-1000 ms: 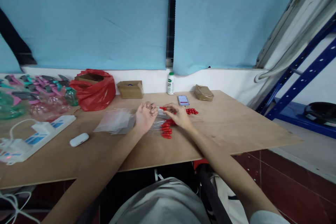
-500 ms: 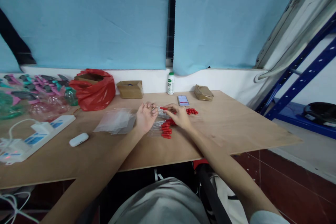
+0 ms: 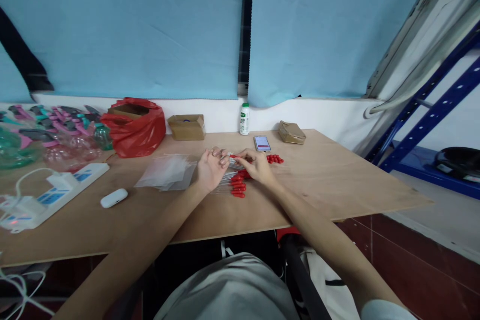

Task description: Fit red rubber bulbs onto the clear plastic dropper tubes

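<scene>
Fingers pinching red-capped dropper, plywood table, blue curtains

I can read nothing here: the white bottle's label, the phone's screen and the power strip's markings are too small.

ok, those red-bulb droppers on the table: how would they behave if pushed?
The droppers have thin round clear tubes, so likely roll and probably break easily. Their red bulbs look rubbery, likely grippy. Small, so probably light.

Tiny red-tipped thing, perhaps dropper.
</scene>
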Action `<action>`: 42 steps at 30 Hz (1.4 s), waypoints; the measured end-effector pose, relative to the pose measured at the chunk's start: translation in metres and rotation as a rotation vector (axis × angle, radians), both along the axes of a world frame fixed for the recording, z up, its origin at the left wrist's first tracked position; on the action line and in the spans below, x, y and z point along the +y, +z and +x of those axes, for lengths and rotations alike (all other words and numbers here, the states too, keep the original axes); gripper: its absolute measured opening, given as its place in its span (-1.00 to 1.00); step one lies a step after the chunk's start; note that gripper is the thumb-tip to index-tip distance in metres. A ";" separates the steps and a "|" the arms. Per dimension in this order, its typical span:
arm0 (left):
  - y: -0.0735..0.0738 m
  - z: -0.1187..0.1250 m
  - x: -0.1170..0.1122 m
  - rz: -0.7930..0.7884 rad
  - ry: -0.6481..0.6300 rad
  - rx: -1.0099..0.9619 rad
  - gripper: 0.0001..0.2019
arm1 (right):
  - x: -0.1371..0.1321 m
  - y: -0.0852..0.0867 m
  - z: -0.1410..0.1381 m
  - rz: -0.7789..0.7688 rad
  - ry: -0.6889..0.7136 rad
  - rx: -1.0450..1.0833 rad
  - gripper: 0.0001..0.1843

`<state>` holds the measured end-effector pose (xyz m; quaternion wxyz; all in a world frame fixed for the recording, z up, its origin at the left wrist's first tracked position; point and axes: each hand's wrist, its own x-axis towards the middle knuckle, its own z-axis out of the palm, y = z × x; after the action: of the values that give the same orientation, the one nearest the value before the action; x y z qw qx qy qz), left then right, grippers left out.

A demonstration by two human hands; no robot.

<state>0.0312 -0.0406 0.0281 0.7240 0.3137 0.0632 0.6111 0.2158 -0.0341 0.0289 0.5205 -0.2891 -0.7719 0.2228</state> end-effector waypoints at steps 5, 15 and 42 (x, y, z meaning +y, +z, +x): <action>-0.001 -0.001 0.001 -0.001 -0.007 0.016 -0.69 | 0.000 0.000 -0.001 0.011 0.004 -0.008 -0.72; -0.007 -0.014 0.026 0.010 0.294 0.325 -0.63 | 0.008 0.004 0.005 0.035 -0.055 -0.124 -0.77; -0.045 -0.035 0.054 0.752 0.624 1.489 -0.79 | 0.039 -0.012 0.021 0.064 -0.246 -0.429 -0.66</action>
<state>-0.0037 0.0130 -0.0165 0.1448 0.8148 0.3954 0.3985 0.2363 0.0050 0.0170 0.3769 -0.4049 -0.8304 0.0669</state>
